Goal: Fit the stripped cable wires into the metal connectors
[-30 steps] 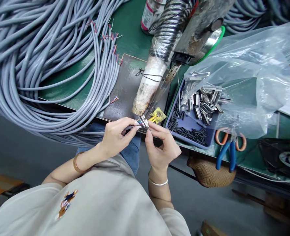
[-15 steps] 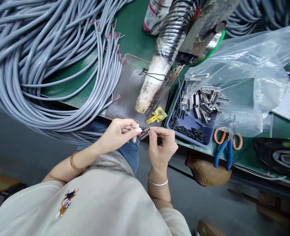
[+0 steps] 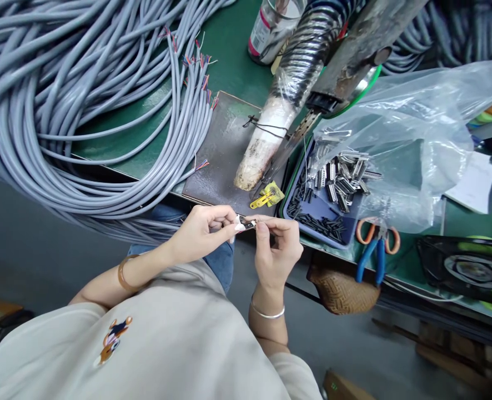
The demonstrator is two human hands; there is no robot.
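Observation:
Between my two hands, in front of the bench edge, is a small dark multi-pin connector [image 3: 248, 225] with a pale metal part at its right end. My left hand [image 3: 208, 230] is closed on the connector's left end, with white covering on its fingertips. My right hand [image 3: 278, 244] pinches thumb and forefinger together at the other end; whatever lies between those tips is too small to make out. Just beyond the hands, a yellow clip-like tool [image 3: 262, 199] lies on a yellow sponge [image 3: 276, 192] on a dark board [image 3: 212, 144].
Grey cables [image 3: 33, 111] with stripped ends pile up at left. A fume hose [image 3: 266, 133] and a soldering iron [image 3: 296, 139] reach over the board. Right are a blue tray [image 3: 341, 244] of connectors and black sleeves, a plastic bag [image 3: 408, 150], pliers [image 3: 373, 255] and a glass jar [image 3: 266, 33].
The connector has turned between my fingers, and the red wires seen beside it earlier are now hidden. Both hands stay close together. The whole view has shifted slightly.

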